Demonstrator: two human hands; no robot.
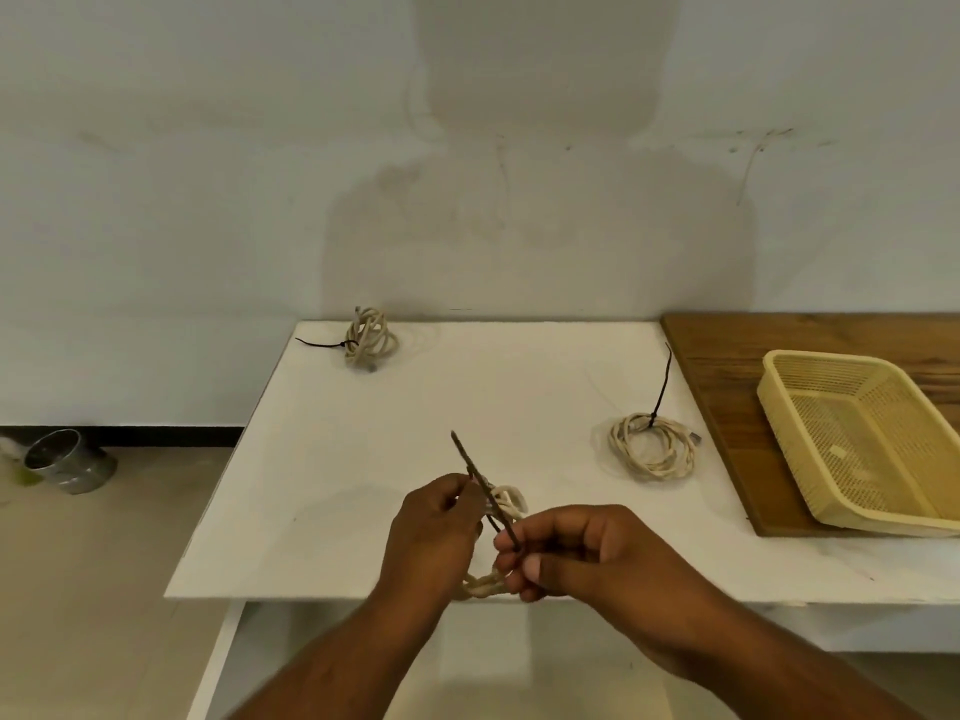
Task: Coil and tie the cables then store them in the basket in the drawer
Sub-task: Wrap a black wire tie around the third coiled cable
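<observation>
The cable in hand (508, 504) is a cream, rope-like cord gathered into a small bundle of loops, held just above the near edge of the white table (415, 433). One loop hangs out below the hands. A thin, stiff dark tie (475, 472) runs slantwise across the bundle, its free end poking up and away. The left hand (441, 527) is curled round the bundle and the tie. The right hand (571, 553) pinches the tie's lower end between thumb and fingertips.

To the right lies a flat coil (653, 448), bound with a black tie whose tail stands upright. At the far edge sits a bunched coil (370, 339), its tie tail pointing left. A pale yellow plastic mesh basket (852, 439) rests on a wooden board (727, 366) at the right. A metal pot (67, 459) lies tipped on the floor.
</observation>
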